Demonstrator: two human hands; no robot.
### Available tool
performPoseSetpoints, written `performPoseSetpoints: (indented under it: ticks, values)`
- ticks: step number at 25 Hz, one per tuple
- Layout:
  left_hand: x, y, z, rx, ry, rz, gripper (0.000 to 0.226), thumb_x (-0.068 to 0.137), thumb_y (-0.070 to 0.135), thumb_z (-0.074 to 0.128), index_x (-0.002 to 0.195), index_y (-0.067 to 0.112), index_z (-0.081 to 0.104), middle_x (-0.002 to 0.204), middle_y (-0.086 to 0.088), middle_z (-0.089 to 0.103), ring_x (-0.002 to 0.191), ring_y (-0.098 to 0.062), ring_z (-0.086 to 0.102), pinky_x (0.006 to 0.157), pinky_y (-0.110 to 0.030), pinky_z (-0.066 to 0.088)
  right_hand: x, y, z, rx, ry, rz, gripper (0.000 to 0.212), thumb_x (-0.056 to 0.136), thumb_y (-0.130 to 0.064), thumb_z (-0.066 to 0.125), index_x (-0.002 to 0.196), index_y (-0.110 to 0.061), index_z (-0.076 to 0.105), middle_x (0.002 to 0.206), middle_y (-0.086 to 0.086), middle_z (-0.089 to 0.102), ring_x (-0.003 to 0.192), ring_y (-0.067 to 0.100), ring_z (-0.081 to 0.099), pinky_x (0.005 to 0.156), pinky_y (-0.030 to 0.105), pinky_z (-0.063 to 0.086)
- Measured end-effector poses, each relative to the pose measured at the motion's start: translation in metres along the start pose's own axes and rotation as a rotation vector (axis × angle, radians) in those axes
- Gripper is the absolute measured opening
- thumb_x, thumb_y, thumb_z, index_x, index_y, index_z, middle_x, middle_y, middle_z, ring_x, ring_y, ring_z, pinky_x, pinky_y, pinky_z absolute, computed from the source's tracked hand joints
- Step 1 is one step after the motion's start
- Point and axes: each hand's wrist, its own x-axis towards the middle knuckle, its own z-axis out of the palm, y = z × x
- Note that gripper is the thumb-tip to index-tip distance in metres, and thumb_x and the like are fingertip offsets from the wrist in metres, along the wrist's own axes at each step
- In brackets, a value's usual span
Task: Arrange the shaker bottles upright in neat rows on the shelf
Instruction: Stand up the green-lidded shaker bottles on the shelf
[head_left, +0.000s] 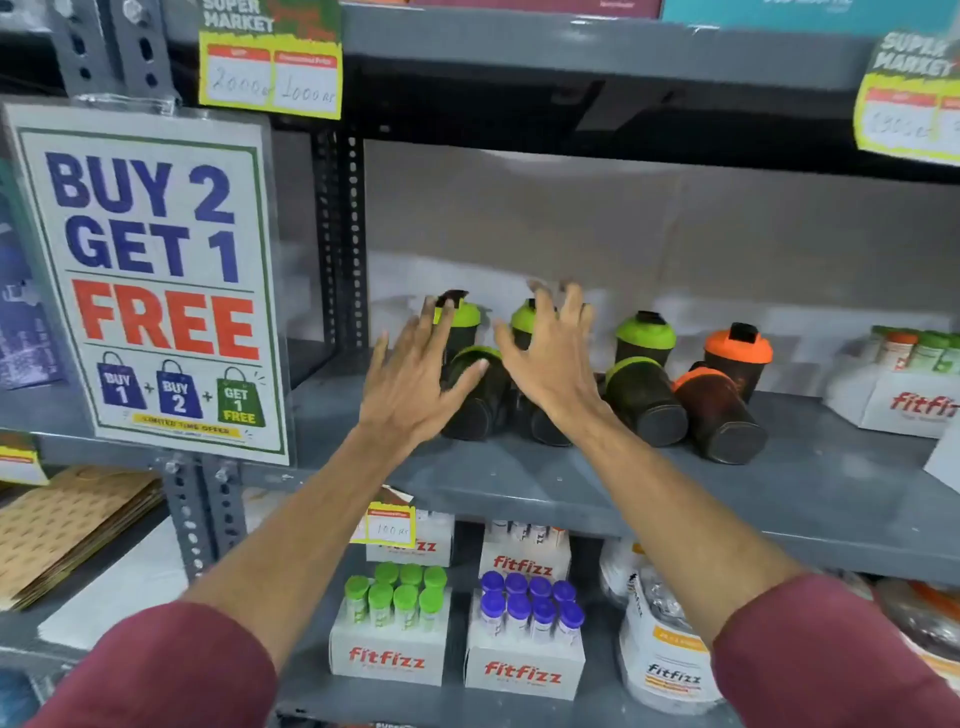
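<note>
Hands (415, 384) spread over eight shaker bottles (644, 400) (four toppled).

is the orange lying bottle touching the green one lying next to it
Touching. The head view shows the lying orange-lid bottle pressed side to side against the lying green-lid bottle near their lids, with no shelf visible between them there.

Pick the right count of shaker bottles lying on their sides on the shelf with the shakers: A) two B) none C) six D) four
D: four bottles lie on their sides in front, three green-lidded and one orange-lidded, bases toward the camera; four more stand upright behind.
</note>
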Motion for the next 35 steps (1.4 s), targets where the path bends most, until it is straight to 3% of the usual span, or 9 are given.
performPoseSetpoints:
  ticks: [5,10,13,18,25,28,30,33,35]
  values:
    - [-0.022,-0.030,0.018,0.002,-0.450,-0.154,0.131,0.066,0.101,0.026,0.159,0.020,-0.018,0.169,-0.001,-0.017,0.157,-0.019,-0.005,0.125,-0.052,-0.003,0.013,-0.023,0.036,-0.215,-0.416,0.178,0.095,0.082,-0.081,0.045,0.147,-0.012,0.044,0.150,0.021,0.031,0.136,0.042,0.039,0.104,0.049,0.043]
    - [-0.021,-0.043,0.031,0.078,-0.557,-0.150,0.142,0.055,0.106,0.024,0.159,0.010,0.018,0.169,-0.009,0.016,0.155,-0.024,0.015,0.124,-0.056,0.011,0.023,-0.032,0.057,-0.326,-0.660,0.298,0.100,0.073,-0.086,0.052,0.144,-0.016,0.044,0.136,0.015,0.055,0.127,0.037,0.054,0.096,0.040,0.048]
    - [-0.020,-0.045,0.035,0.084,-0.561,-0.152,0.146,0.050,0.109,0.019,0.159,0.011,0.022,0.168,-0.008,0.018,0.155,-0.024,0.017,0.123,-0.057,0.011,0.025,-0.030,0.059,-0.266,-0.627,0.276,0.084,0.081,-0.067,0.062,0.147,-0.020,0.039,0.139,0.016,0.055,0.129,0.040,0.052,0.097,0.038,0.045]
    - [-0.022,-0.046,0.033,0.065,-0.582,-0.156,0.138,0.058,0.105,0.025,0.161,0.014,0.017,0.170,-0.007,0.013,0.156,-0.023,0.011,0.125,-0.054,0.007,0.012,-0.019,0.060,0.077,-0.419,0.229,0.098,0.082,-0.059,0.067,0.156,-0.033,0.008,0.148,0.023,0.042,0.131,0.050,0.047,0.108,0.049,0.040]
    - [-0.023,-0.046,0.032,0.052,-0.560,-0.153,0.139,0.056,0.106,0.026,0.159,0.012,0.023,0.169,-0.008,0.018,0.155,-0.023,0.015,0.125,-0.054,0.009,-0.005,0.007,0.066,0.455,-0.415,0.097,0.107,0.072,-0.016,0.081,0.156,-0.032,0.016,0.156,0.003,0.038,0.144,0.021,0.039,0.120,0.040,0.032]
    - [-0.023,-0.046,0.032,0.045,-0.559,-0.160,0.141,0.055,0.107,0.026,0.159,0.012,0.022,0.169,-0.008,0.018,0.155,-0.024,0.016,0.125,-0.053,0.009,-0.009,0.010,0.062,0.478,-0.457,0.118,0.118,0.073,-0.032,0.086,0.158,-0.036,0.004,0.165,0.001,0.022,0.151,0.019,0.025,0.123,0.045,0.026]
    - [-0.023,-0.047,0.032,0.037,-0.562,-0.161,0.141,0.054,0.107,0.027,0.160,0.013,0.021,0.169,-0.007,0.017,0.155,-0.024,0.015,0.125,-0.053,0.008,-0.001,-0.001,0.050,0.344,-0.285,0.115,0.114,0.076,-0.058,0.077,0.159,-0.034,0.003,0.165,0.004,0.020,0.151,0.024,0.022,0.122,0.047,0.024]
    - [-0.022,-0.048,0.034,0.026,-0.553,-0.163,0.145,0.050,0.109,0.024,0.159,0.013,0.024,0.168,-0.006,0.020,0.155,-0.023,0.017,0.124,-0.054,0.010,0.032,-0.031,0.030,0.021,-0.084,0.017,0.089,0.080,-0.080,0.053,0.151,-0.028,0.036,0.142,0.010,0.044,0.136,0.033,0.038,0.111,0.047,0.035]
    - [-0.021,-0.049,0.034,0.016,-0.544,-0.165,0.147,0.047,0.109,0.023,0.158,0.013,0.027,0.167,-0.006,0.023,0.154,-0.023,0.020,0.124,-0.054,0.011,0.057,-0.047,0.025,-0.233,-0.280,-0.042,0.087,0.077,-0.087,0.046,0.138,-0.025,0.054,0.133,0.010,0.054,0.128,0.034,0.049,0.102,0.044,0.044]
